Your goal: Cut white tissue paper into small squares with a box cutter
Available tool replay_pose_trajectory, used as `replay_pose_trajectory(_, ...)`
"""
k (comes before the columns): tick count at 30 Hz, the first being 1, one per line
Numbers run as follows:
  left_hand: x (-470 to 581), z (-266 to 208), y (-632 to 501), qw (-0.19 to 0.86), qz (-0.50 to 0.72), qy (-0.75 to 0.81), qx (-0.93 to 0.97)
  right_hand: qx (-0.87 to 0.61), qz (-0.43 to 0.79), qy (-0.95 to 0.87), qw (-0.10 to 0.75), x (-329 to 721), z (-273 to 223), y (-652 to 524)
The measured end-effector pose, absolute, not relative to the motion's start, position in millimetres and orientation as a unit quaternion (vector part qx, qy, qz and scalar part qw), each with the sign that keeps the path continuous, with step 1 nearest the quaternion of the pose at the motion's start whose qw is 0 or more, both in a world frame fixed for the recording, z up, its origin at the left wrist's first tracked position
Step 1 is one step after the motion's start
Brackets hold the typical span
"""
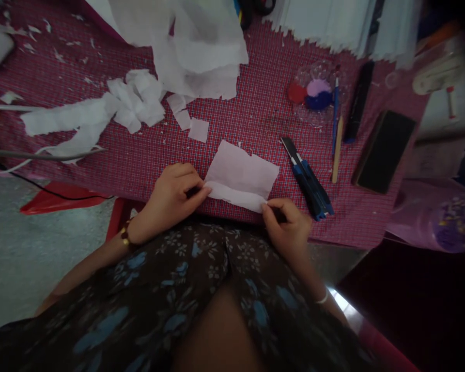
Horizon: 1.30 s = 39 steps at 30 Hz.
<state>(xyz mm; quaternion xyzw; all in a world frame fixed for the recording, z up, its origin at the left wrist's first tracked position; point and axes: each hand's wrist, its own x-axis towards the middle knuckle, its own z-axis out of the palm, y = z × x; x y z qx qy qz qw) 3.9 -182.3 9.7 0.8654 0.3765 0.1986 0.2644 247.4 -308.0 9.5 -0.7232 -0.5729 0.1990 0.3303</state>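
Note:
A piece of white paper [243, 166] lies on the checked cloth at the near edge of the table, its near side folded over in a narrow strip. My left hand [177, 192] pinches the left end of that fold between thumb and fingertips. At the right end of the fold, my right hand [288, 219] pinches the paper's corner in the same way. Two blue utility knives [308, 181] lie side by side just right of the paper, one with its blade out. Small paper squares [199, 129] rest beyond my left hand.
Large torn paper sheets [201, 51] and crumpled paper strips [135, 101] spread over the far left. To the right are a paint palette [318, 93], a paintbrush [336, 113], a wooden stick [337, 150], a black marker [359, 101] and a dark rectangular block [385, 150]. A cable [62, 195] hangs at left.

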Motion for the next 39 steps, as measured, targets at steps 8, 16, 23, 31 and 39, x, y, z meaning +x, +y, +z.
replay_pose_trajectory(8, 5.5, 5.9, -178.2, 0.255, 0.185, 0.371, 0.873, -0.728, 0.197, -0.576, 0.314, 244.6, 6.4, -306.7)
replay_pose_trajectory(16, 5.9, 4.9, -177.1, 0.243, 0.181, 0.375, 0.876, -0.733, 0.21, -0.566, 0.314, 244.7, 2.4, -312.7)
replay_pose_trajectory(23, 8.9, 12.6, -179.1, 0.266, 0.128, 0.418, 0.859, -0.727, 0.233, -0.573, 0.298, 246.0, 2.3, -312.7)
replay_pose_trajectory(31, 9.5, 12.8, -180.3, 0.259, 0.13, 0.421, 0.859, -0.731, 0.24, -0.569, 0.291, 245.8, 1.1, -311.2)
replay_pose_trajectory(39, 4.8, 12.3, -181.3, 0.273, 0.138, 0.444, 0.842, -0.722, 0.22, -0.597, 0.272, 247.2, -1.8, -309.2)
